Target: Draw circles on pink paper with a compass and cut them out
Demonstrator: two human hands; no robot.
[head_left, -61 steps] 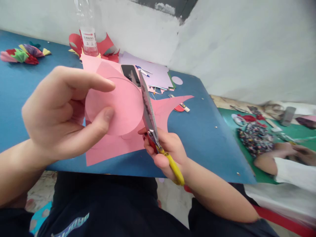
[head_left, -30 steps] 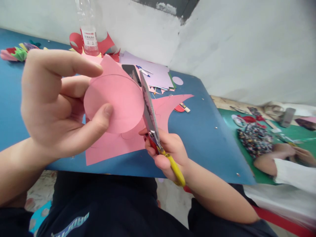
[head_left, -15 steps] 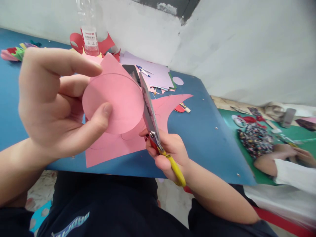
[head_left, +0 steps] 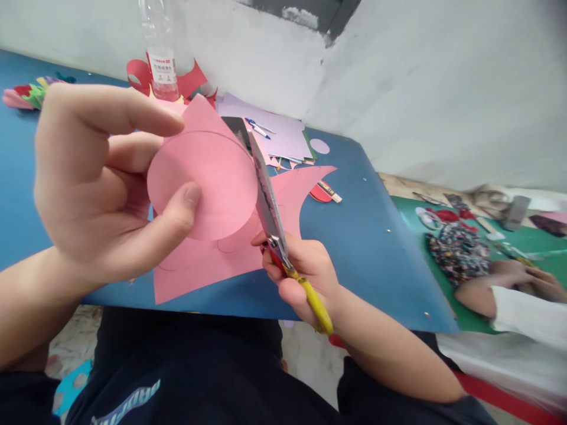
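My left hand [head_left: 115, 183] pinches a sheet of pink paper [head_left: 217, 195] between thumb and fingers, raised above the table. A drawn curve crosses the sheet near its top, and its lower and right edges are cut round; a pointed piece sticks up above the line. In my right hand [head_left: 305, 274] are scissors [head_left: 274, 218] with yellow and red handles, blades pointing up at the paper's right edge. The blades look nearly closed. Below lies a larger pink paper sheet [head_left: 204, 271] with curved cut-outs and pencil lines, partly covered by my hands.
On the blue table [head_left: 354, 254] stand a plastic bottle [head_left: 162, 65], red paper scraps [head_left: 195, 77], and stacked lilac paper [head_left: 283, 133] with a pen and compass on top. A dark phone-like object [head_left: 237, 127] lies beside it. At right, another person's arms [head_left: 509, 280] rest over a green table [head_left: 460, 307].
Both hands, the held paper and the scissors stay almost still. The larger pink sheet below has shifted slightly, its right tip moving left.
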